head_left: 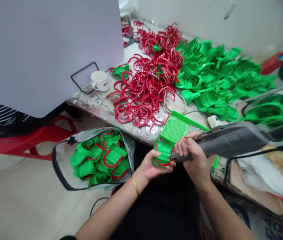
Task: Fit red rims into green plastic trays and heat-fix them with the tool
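Note:
My left hand is closed around a curved green plastic piece with a red strip along its edge. A grey power tool, shaped like an electric screwdriver, is gripped in my right hand near its front end. Its tip points left and meets or nearly meets the green piece; my fingers hide the exact contact. Just behind both hands lies a green perforated tray at the table edge. Left of my left forearm, an open clear bag holds several green pieces with red edging.
Curved red strips are heaped on the table, beside a large pile of green pieces. A white mug stands near a pale panel. Below are a red stool and a person's striped clothing. Cables cross the right side.

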`<state>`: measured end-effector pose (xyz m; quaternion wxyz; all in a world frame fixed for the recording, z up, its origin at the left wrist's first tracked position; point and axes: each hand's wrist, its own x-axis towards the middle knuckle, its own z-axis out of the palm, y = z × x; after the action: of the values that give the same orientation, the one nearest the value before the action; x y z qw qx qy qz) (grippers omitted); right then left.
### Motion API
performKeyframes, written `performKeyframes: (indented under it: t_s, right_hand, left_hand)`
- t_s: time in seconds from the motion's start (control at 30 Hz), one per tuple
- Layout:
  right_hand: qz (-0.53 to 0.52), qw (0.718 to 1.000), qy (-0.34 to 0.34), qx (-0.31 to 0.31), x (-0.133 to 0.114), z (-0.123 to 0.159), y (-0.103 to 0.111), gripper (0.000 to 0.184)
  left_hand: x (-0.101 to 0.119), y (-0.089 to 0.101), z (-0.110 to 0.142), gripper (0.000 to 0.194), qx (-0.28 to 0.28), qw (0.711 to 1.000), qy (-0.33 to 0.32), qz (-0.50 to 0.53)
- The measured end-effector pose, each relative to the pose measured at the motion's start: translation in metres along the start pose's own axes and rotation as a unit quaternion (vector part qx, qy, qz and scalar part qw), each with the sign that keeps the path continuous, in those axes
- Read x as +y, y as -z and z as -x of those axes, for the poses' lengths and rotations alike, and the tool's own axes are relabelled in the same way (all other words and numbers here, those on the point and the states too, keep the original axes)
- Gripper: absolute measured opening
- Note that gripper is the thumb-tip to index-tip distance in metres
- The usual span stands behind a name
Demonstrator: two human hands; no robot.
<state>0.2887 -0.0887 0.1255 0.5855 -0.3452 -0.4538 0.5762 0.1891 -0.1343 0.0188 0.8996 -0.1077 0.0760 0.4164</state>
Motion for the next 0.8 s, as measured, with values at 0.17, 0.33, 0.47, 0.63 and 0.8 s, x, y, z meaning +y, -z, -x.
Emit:
performKeyframes:
  t_s: [0.17,0.33,0.47,0.63,0.8]
  right_hand:
    - [0.054,0.99,0.115,0.055,0.001,-0.083,0.004,0.017]
    - [0.121,0.977,0.138,0.107,0.04,-0.139,0.012,0.02]
    - [0.136,0.975,0.135,0.115,0.06,-0.149,0.017,0.023]
    - [0.145,0.974,0.129,0.12,0.069,-0.148,0.021,0.023]
    - [0.144,0.973,0.129,0.122,0.075,-0.152,0.022,0.023]
  left_hand:
    - [0.0,-0.008,0.001,0.058,-0.012,0.999,0.03,0.021]
    - [0.001,-0.003,0.0,0.061,-0.017,0.999,0.031,0.025]
    - [0.001,0.0,0.0,0.062,-0.019,0.999,0.03,0.016]
    - [0.002,0.0,-0.001,0.063,-0.015,0.999,0.028,0.01]
    - [0.002,0.001,-0.002,0.062,-0.013,0.999,0.033,0.012]
